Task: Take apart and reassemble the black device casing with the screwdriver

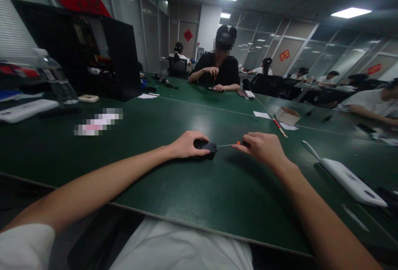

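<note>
My left hand (pixel 185 145) presses down on a small black device (pixel 207 148) lying on the green table (pixel 192 191), fingers wrapped over its top. My right hand (pixel 263 148) grips a thin screwdriver (pixel 231 144) with an orange collar. Its metal shaft runs left and its tip meets the right edge of the black device. Both forearms reach in from the near edge of the table.
A white flat device (pixel 351 181) lies at the right, another white device (pixel 26 109) at the far left beside a water bottle (pixel 56 77) and a black monitor (pixel 93 50). A small cardboard box (pixel 287 116) and a red-handled tool (pixel 280 127) sit further back. A person (pixel 217 69) works opposite; others sit at the right.
</note>
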`<state>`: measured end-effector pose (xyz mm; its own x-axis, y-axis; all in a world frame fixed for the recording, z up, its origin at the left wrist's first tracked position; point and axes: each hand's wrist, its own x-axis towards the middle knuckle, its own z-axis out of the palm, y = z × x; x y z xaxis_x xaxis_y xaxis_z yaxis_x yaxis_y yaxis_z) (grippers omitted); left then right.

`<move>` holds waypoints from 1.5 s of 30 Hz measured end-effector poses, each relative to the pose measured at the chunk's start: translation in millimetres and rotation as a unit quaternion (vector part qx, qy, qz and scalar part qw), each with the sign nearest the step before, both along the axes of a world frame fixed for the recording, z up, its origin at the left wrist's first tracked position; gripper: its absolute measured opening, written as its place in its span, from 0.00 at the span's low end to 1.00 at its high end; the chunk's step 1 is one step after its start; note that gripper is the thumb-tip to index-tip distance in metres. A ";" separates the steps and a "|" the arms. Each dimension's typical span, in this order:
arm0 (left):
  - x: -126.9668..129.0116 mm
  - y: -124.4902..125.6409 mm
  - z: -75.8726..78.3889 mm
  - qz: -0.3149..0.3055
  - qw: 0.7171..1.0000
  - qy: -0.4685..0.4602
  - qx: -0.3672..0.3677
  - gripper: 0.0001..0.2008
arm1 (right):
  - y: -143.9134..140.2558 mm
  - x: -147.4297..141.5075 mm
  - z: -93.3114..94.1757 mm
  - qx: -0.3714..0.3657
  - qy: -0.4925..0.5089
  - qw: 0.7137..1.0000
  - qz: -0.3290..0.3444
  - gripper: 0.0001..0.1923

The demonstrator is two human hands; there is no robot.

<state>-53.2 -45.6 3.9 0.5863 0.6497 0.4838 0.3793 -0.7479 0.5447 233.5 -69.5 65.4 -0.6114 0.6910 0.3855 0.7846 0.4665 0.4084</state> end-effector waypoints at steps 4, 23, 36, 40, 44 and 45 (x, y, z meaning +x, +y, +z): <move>2.4 -3.2 1.3 -0.004 1.000 0.004 0.005 0.20 | -2.8 -3.2 0.3 0.009 -0.009 1.000 0.015 0.34; 4.1 -6.0 0.3 0.020 1.000 0.012 -0.012 0.20 | 3.0 3.1 2.2 -0.086 0.067 0.994 -0.010 0.31; 1.9 -7.2 0.9 0.063 0.997 0.028 -0.041 0.21 | 11.0 2.4 -11.4 -0.190 0.124 0.973 -0.029 0.30; 3.4 -6.5 0.8 0.054 0.997 0.024 -0.050 0.21 | -0.5 -5.4 -1.1 -0.064 0.039 0.997 -0.023 0.29; 5.3 -7.4 -1.1 0.051 0.997 0.013 -0.056 0.22 | -4.9 -19.3 -8.6 -0.103 0.050 0.993 -0.017 0.30; 5.6 -7.7 -1.5 0.052 0.997 0.009 -0.058 0.22 | -4.1 -21.7 -11.5 -0.129 0.063 0.989 -0.017 0.30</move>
<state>-47.7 -53.3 2.5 0.5210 0.7585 0.3915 0.4615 -0.6362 0.6183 211.8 -73.6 53.9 -0.5439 0.7960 0.2658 0.8392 0.5145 0.1763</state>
